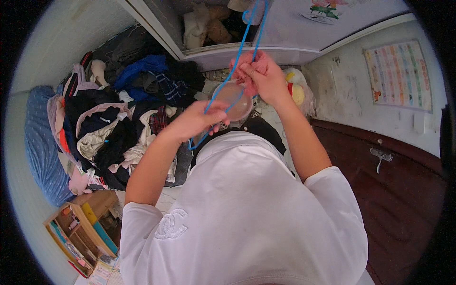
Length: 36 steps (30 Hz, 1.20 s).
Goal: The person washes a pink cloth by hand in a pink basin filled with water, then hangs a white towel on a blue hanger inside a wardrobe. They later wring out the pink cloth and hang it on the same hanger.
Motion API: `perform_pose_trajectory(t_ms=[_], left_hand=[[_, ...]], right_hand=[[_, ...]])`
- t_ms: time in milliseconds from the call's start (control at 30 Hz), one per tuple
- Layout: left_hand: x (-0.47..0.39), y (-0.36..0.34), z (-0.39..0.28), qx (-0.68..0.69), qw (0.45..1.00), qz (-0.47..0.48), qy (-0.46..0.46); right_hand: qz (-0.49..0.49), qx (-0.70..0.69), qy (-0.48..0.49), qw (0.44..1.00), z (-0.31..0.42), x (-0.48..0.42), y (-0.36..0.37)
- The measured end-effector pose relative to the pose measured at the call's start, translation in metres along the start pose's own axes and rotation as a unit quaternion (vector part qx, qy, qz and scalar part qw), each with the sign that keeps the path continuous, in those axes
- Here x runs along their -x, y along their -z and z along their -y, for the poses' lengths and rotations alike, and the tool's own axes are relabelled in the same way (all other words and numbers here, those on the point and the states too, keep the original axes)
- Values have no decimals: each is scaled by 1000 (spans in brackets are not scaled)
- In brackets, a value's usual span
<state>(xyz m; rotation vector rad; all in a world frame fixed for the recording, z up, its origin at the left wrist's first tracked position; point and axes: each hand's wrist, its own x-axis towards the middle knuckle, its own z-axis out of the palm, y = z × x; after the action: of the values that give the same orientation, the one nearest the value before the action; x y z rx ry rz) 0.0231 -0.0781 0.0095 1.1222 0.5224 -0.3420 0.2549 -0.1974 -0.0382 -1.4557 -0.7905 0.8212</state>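
A blue clothes hanger (231, 76) hangs from the top of the view down across both hands, its hook at the upper end. My left hand (203, 119) is around the hanger's lower part, fingers curled near its bottom corner. In my right hand (265, 80) is a crumpled pink cloth (249, 69), pressed against the hanger's right-hand wire. Below the hands a round translucent basin (237, 107) is partly hidden by the hanger and my left hand; its contents are unclear.
A large heap of clothes (107, 121) lies to the left, beside a blue patterned bundle (46, 142). Ahead is a cabinet with a white frame (213, 51). A stuffed toy (297, 89) is at the right, before a dark red door (384, 199). Wooden shelving (96, 231) stands lower left.
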Motion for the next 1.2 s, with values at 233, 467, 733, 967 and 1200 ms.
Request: perform_pose_trajectory(t_ms=[233,467,733,967,1200], left_hand=[[13,16,9,80,997,-15,-11],[18,15,5,77,994,-43,-58],[-33,-15,35,17,969,-138,-205],[-15,19,27,116,971,-127,-166],[-10,18,11,38,996,-23,-81]], right_hand=[[188,191,-89,959,51,26,20],[99,290,-67,949,21,26,29],[-64,-276,-205,937,28,28,-31],[4,-348,-295,890,3,47,62],[135,163,16,977,67,11,28]])
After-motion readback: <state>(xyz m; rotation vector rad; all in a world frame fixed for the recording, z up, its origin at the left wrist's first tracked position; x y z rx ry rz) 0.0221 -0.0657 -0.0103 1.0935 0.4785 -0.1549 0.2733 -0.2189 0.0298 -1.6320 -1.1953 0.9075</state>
